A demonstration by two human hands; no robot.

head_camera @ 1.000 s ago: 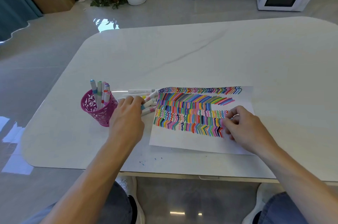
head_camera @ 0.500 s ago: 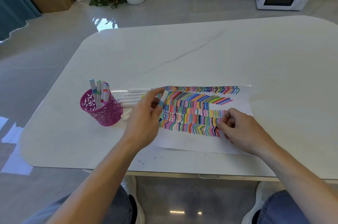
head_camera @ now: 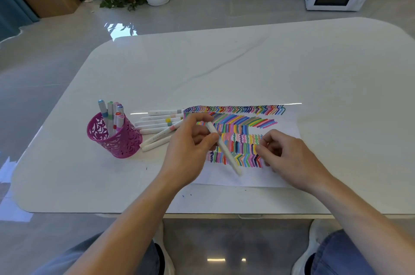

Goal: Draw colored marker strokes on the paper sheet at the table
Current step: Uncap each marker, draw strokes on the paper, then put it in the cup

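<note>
The marker (head_camera: 224, 148) sits at the centre of the frame, pinched near its upper end between the thumb and curled fingers (head_camera: 203, 117) of the left hand (head_camera: 190, 151). Its white barrel slants down to the right over the paper (head_camera: 258, 179). It is a slim, smooth plastic cylinder. I judge it light and stiff, and slick enough to roll or twist in a loose hold. A firm pinch closer to the working tip should steady it for drawing. Whether it is capped cannot be told.

The right hand (head_camera: 289, 157), right of centre, rests on the paper with its fingers curled. I cannot tell whether they pinch anything small.

The paper is a thin white sheet lying flat on the counter (head_camera: 224, 68), its upper part packed with rows of bright chevron and wavy strokes and its lower margin bare. It looks limp and likely to slide on the glossy, marble-like top, so it wants a flat hand on it while the tip drags.

At left of centre a magenta cup (head_camera: 114, 139) with a cut-out lacy wall holds several upright markers. The loose markers (head_camera: 157, 121) lie side by side between the cup and the paper.
</note>
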